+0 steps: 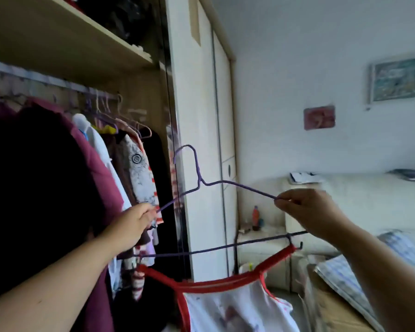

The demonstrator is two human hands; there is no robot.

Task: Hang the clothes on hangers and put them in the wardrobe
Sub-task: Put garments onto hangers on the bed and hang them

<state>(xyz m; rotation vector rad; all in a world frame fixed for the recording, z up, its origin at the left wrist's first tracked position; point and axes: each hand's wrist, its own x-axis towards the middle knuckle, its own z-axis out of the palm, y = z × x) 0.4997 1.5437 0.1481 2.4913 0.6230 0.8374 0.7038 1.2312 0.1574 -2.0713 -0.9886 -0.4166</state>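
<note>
A purple wire hanger (199, 178) is held up in front of the open wardrobe (58, 56). My left hand (132, 226) grips its left shoulder end, and my right hand (304, 212) pinches its right shoulder end. A white garment with red trim (228, 300) hangs from the hanger's bottom bar, clipped at both ends. Inside the wardrobe, several clothes (134, 164) hang from the rail (46, 79) on hangers.
A white wardrobe door panel (201, 140) stands just behind the hanger. A bed with a checked cover (345, 271) lies at lower right. A nightstand with a bottle (255, 216) sits by the wall. Dark bags fill the upper shelf (120, 15).
</note>
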